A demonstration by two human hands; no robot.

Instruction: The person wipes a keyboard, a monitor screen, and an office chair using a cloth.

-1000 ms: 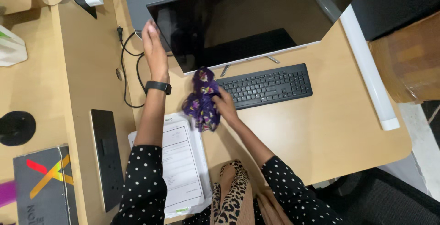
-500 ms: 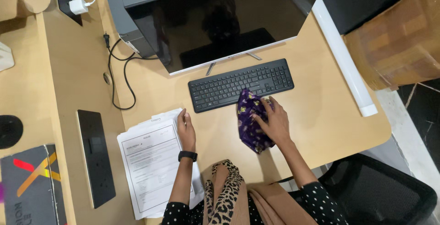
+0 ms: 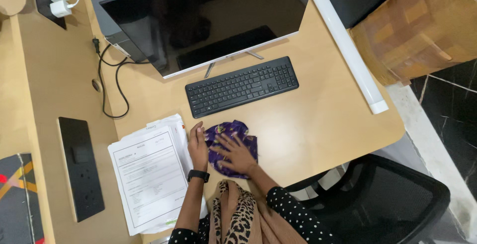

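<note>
Here, my right hand point(image 3: 237, 153) lies spread flat on the purple cloth point(image 3: 229, 147) at the desk's point(image 3: 323, 120) near edge; my left hand point(image 3: 197, 147), fingers together, rests beside it against the papers point(image 3: 149, 174). Keep the palm flat and pressure even. Beyond, the keyboard point(image 3: 242, 86) and monitor point(image 3: 208, 18) limit forward strokes.

A purple patterned cloth point(image 3: 231, 147) lies on the tan desk point(image 3: 318, 124), near a black keyboard point(image 3: 242, 86) and white papers point(image 3: 149, 174).

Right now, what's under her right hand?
The purple cloth lies flat under the right hand, on the desk. Whatever lies beneath the cloth is covered.
</note>
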